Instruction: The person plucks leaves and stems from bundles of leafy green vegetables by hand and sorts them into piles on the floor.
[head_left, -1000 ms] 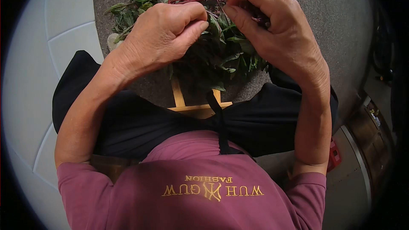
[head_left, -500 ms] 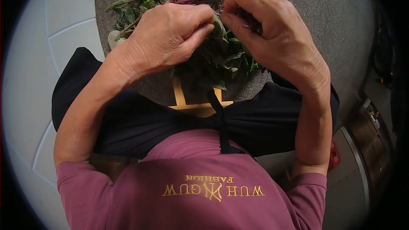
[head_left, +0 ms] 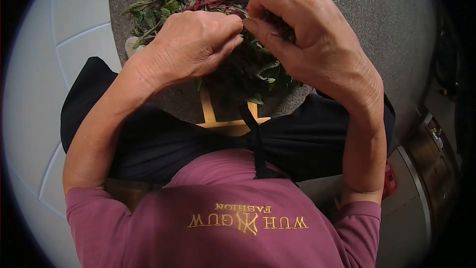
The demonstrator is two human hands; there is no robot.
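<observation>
A pile of leafy greens (head_left: 158,12) with reddish-purple stems lies in front of me, under and beyond both hands. Above it, my left hand (head_left: 193,42) is closed, thumb and fingers pressed together at the tips; what they pinch is mostly hidden. My right hand (head_left: 317,44) curls round a small bunch of dark leafy stems (head_left: 282,31), partly visible inside the fingers. Its thumb and forefinger tips come close to my left fingertips, over the red stems (head_left: 223,1).
Below the pile, pale wooden slats (head_left: 233,125) show between my knees, which are in black trousers (head_left: 148,144). Grey speckled floor (head_left: 377,30) lies to the right, light tiles (head_left: 84,52) to the left. A red object (head_left: 390,178) sits near my right elbow.
Both hands have shifted slightly left, the right one more. The pale leaf that hung between the fingertips no longer shows there.
</observation>
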